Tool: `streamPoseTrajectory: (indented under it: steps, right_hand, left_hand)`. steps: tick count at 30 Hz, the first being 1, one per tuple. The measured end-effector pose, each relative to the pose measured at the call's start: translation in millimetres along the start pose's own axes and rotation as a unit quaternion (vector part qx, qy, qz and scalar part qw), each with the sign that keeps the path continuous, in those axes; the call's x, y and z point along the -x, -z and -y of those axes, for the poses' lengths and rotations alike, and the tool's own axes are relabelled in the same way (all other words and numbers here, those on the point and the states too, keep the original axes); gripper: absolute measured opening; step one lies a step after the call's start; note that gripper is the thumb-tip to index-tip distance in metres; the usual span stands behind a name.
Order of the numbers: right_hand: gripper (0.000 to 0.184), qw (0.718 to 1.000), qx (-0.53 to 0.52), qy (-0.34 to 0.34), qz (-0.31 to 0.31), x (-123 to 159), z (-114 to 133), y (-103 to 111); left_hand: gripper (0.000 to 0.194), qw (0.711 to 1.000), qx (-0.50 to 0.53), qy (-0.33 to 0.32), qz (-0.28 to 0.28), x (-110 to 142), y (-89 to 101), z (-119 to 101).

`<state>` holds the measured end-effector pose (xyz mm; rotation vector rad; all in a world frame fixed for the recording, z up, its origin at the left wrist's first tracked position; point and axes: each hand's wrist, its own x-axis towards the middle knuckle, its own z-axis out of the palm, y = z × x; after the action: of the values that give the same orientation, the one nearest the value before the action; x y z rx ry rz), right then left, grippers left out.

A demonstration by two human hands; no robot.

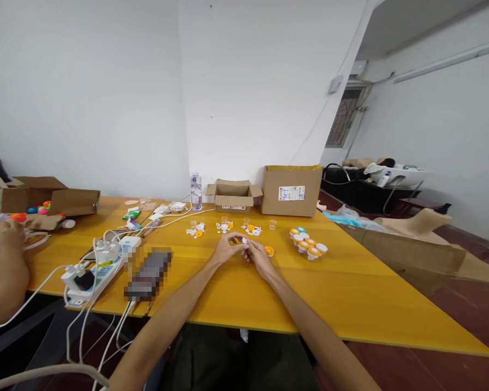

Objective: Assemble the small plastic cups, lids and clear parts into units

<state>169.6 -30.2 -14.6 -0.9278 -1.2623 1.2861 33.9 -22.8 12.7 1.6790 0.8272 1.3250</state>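
My left hand (227, 250) and my right hand (261, 258) meet above the table, fingertips pinched together. Between them shows a small white part (244, 240) with dark marks, too small to identify; the fingers cover some of it. An orange ring-shaped piece (269, 251) lies just beside my right hand. Beyond my hands, small groups of parts sit in a row: a clear cup (193, 225), an orange ring (198, 234) and white pieces (254, 231) among them. To the right stands a cluster of assembled pieces with orange rims and white tops (308, 244).
An open carton (233, 202), a closed carton (291, 190) and a bottle (196, 191) line the wall. At left are a power strip (106, 274) with cables, a blurred dark device (149, 276), a co-worker's arm (8, 260) and a box (74, 201) with coloured balls.
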Motion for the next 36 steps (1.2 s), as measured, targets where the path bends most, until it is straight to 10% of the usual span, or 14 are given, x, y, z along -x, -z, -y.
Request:
streamPoseTrajectory:
  steps: [36]
  right_hand:
    - [0.057,0.987,0.133,0.09,-0.008,6.9,5.5,-1.3]
  left_hand:
    - [0.02,0.994,0.087,0.067,0.009,-0.7,11.5,9.4]
